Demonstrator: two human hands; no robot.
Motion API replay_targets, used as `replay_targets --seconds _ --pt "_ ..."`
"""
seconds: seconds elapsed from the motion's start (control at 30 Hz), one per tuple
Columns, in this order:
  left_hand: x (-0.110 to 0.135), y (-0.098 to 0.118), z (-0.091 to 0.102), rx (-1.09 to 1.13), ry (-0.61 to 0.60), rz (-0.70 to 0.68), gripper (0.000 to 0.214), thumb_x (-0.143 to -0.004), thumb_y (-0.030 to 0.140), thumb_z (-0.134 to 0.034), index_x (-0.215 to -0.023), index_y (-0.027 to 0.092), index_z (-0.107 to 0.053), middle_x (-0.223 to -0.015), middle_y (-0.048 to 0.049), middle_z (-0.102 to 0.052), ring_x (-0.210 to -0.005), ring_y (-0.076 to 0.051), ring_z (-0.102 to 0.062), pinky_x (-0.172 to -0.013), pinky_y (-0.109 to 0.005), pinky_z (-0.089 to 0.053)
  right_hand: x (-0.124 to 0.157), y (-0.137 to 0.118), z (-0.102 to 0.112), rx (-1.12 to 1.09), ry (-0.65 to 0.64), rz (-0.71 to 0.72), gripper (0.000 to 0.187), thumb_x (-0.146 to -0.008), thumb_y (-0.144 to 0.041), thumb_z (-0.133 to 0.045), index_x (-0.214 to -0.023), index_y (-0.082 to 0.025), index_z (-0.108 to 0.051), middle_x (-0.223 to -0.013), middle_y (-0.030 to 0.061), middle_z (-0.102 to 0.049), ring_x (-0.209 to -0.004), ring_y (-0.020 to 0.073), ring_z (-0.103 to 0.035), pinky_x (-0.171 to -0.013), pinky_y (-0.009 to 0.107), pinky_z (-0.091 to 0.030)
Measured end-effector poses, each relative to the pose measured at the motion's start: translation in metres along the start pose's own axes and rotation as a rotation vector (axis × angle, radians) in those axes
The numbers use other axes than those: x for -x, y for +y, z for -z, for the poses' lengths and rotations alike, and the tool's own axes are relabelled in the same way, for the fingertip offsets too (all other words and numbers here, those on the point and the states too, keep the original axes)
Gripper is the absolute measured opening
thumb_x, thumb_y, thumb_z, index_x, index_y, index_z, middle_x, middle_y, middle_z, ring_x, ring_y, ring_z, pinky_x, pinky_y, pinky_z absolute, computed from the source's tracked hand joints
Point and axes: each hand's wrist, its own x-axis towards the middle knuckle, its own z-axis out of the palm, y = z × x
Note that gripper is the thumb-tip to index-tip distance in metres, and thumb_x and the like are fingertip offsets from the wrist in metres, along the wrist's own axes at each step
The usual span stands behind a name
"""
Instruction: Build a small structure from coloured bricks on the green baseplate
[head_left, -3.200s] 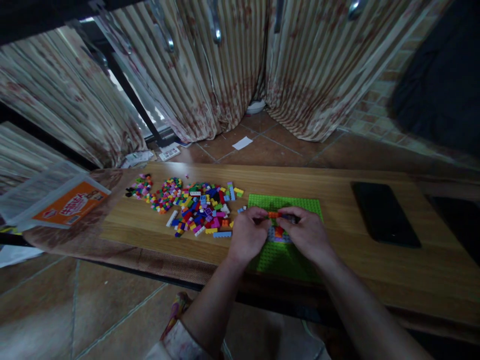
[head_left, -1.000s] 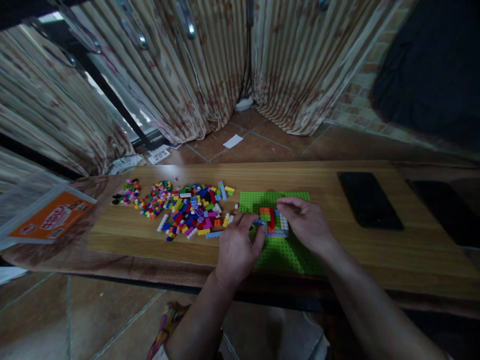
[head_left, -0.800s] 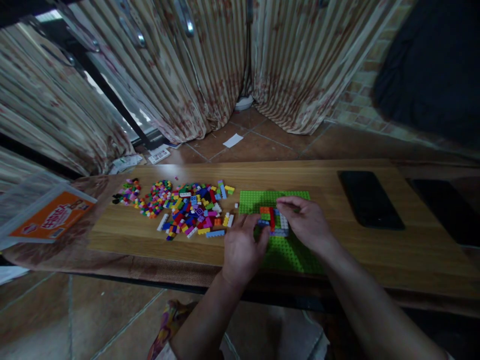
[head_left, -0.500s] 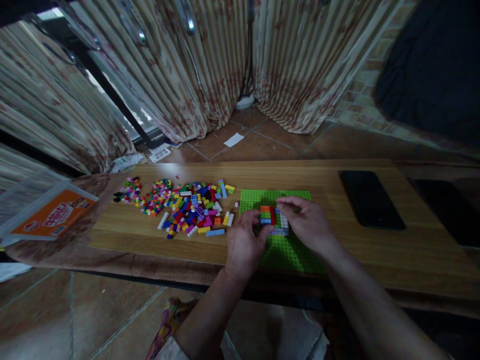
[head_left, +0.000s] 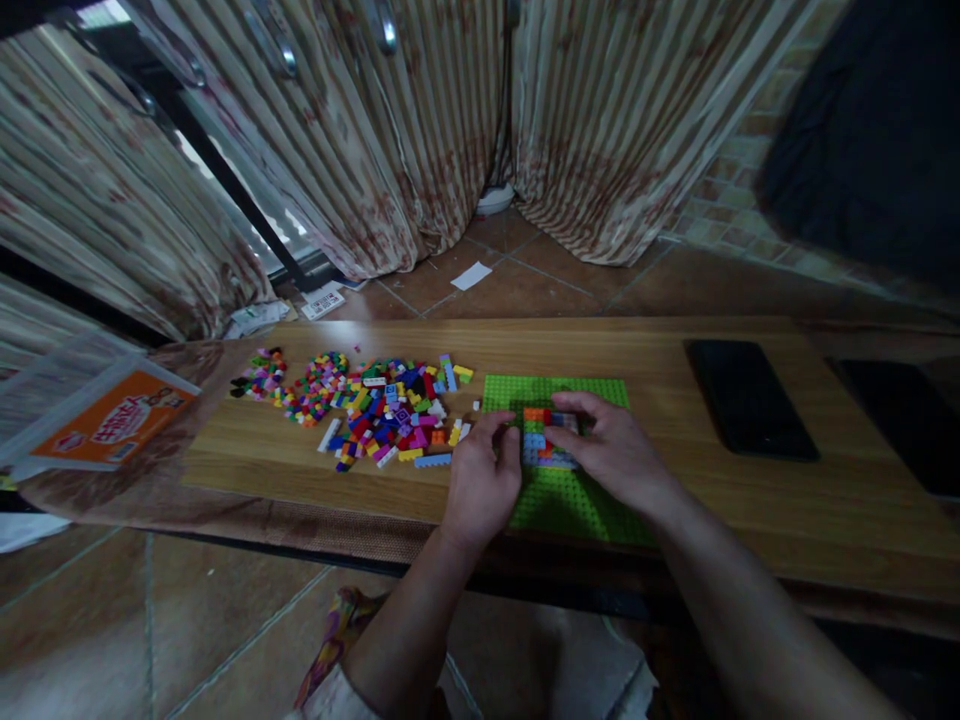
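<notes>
A small block of toy bricks [head_left: 534,440], in orange, green, light blue, red and grey, sits on a green studded baseplate [head_left: 577,510]. My right hand [head_left: 626,450] reaches over the block's right side, thumb on its top and forefinger along its far edge, covering part of it. Just left of the block is my left hand [head_left: 484,485], its thumb and forefinger bent and slightly apart, with nothing visible between them. It covers the baseplate's left edge.
Loose toy bricks [head_left: 390,415] lie heaped on the wooden board [head_left: 637,350] left of the baseplate. To the right is a black phone [head_left: 750,398], with another dark flat object [head_left: 900,420] beyond it. A clear tub with an orange label [head_left: 112,415] stands far left.
My left hand has drawn back slightly left from the block, uncovering its near left side. My right hand has shifted a little left, its thumb now over the block. The view has tilted slightly.
</notes>
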Motion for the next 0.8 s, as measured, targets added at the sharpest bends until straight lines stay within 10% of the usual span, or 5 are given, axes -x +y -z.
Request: replay_targets --seconds 0.8 --pt "-0.0083 0.0021 -0.0091 0.023 0.045 0.064 0.012 -0.082 0.018 -0.063 -0.093 0.017 -0.067 -0.083 -0.0024 -0.071 -0.078 -0.015 -0.066 -0.074 -0.026 -0.052 0.0008 -0.0038 -0.008 0.157 -0.005 0.064 0.037 -0.07 -0.027 -0.062 -0.105 -0.017 -0.07 -0.101 0.0077 -0.073 -0.089 0.0231 -0.067 -0.083 0.038 -0.05"
